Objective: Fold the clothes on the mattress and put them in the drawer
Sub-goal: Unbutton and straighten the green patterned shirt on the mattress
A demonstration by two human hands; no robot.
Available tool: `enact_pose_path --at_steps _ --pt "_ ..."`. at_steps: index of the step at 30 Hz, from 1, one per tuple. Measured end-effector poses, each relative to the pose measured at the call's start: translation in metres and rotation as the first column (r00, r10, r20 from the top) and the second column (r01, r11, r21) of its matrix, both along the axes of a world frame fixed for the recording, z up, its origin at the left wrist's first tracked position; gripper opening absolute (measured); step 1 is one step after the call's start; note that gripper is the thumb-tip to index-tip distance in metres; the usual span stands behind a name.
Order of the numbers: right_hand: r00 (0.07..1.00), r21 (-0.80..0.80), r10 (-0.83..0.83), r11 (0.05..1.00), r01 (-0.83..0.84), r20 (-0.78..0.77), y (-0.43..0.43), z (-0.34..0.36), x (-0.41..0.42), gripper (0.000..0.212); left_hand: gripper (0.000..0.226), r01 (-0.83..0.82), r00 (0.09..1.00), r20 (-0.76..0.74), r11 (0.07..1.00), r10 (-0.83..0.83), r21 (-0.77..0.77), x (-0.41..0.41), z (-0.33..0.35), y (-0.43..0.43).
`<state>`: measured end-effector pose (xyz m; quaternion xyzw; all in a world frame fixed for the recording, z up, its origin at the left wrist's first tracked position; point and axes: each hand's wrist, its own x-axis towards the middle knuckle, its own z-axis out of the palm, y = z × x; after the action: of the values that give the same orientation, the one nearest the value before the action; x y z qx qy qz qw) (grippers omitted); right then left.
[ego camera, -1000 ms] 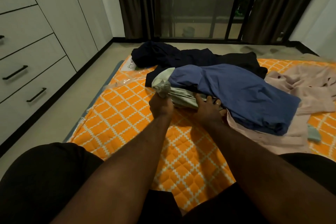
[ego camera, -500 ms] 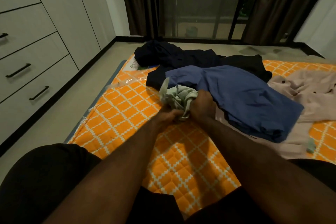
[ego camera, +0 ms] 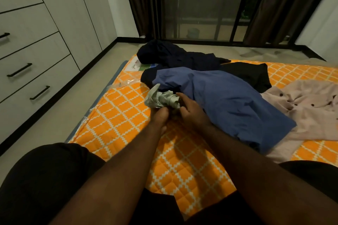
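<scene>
Honestly, this one is barely getting going. Both hands are working on a pale green garment (ego camera: pixel 162 99), which is sitting bunched in a wad right at the near left edge of the blue garment (ego camera: pixel 223 100). The left hand (ego camera: pixel 159 115) is clenching the lower part of the wad and the right hand (ego camera: pixel 190 109) is curling its fingers into the side nearest the blue garment, so each grip is grasping that same cloth.

Nothing is looking folded. The blue garment is lying crumpled, with a navy garment (ego camera: pixel 175 55) and a black garment (ego camera: pixel 256 75) heaped beyond it and a pink buttoned shirt (ego camera: pixel 307 107) spreading out to its right, all on the orange mattress (ego camera: pixel 118 115). The drawers (ego camera: pixel 27 71), well left of the blue garment, are sitting closed. I'm guessing nearly all the folding and stowing is left.
</scene>
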<state>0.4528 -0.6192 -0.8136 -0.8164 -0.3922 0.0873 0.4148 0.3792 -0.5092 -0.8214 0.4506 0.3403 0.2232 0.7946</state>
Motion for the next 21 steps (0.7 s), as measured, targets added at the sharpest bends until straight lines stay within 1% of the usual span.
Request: enact_pose_path --at_steps 2,4,6,7,9,11,15,17,19,21 --pt "0.986 -0.212 -0.035 0.975 0.069 0.161 -0.006 -0.016 0.007 0.073 0.028 -0.073 0.997 0.021 0.997 0.073 -0.005 0.003 -0.007 0.002" --pt "0.957 -0.399 0.014 0.911 0.107 0.288 -0.013 -0.029 0.013 0.076 0.035 -0.164 0.986 0.019 0.986 0.164 -0.012 0.004 -0.016 0.003" --pt "0.931 -0.512 0.073 0.849 0.131 0.359 -0.02 -0.036 0.018 0.071 0.042 -0.278 0.96 0.017 0.96 0.279 -0.024 0.005 -0.03 0.006" --pt "0.919 -0.547 0.085 0.823 0.153 0.385 -0.023 -0.037 0.021 0.072 0.045 -0.316 0.949 0.013 0.948 0.316 -0.025 0.005 -0.037 0.009" --pt "0.917 -0.589 0.085 0.788 0.178 0.39 -0.028 -0.037 0.027 0.078 0.04 -0.334 0.943 0.005 0.942 0.334 -0.018 0.003 -0.032 0.01" --pt "0.937 -0.587 0.039 0.788 0.184 0.346 -0.031 -0.043 0.036 0.082 0.036 -0.372 0.928 -0.004 0.928 0.372 0.006 0.002 -0.023 0.013" --pt "0.939 -0.591 -0.086 0.758 0.278 0.332 -0.035 -0.046 0.042 0.071 0.047 -0.5 0.866 0.005 0.864 0.501 0.056 0.002 -0.022 0.029" --pt "0.941 -0.634 -0.107 0.714 0.297 0.32 -0.036 -0.043 0.042 0.069 0.042 -0.547 0.836 -0.005 0.834 0.549 0.075 0.0 -0.021 0.037" --pt "0.938 -0.649 -0.116 0.694 0.311 0.325 -0.037 -0.042 0.043 0.069 0.034 -0.602 0.798 0.02 0.797 0.602 0.041 -0.001 -0.015 0.049" --pt "0.931 -0.659 -0.094 0.682 0.319 0.353 -0.037 -0.04 0.042 0.059 0.027 -0.64 0.767 0.054 0.769 0.639 -0.002 -0.002 -0.009 0.063"
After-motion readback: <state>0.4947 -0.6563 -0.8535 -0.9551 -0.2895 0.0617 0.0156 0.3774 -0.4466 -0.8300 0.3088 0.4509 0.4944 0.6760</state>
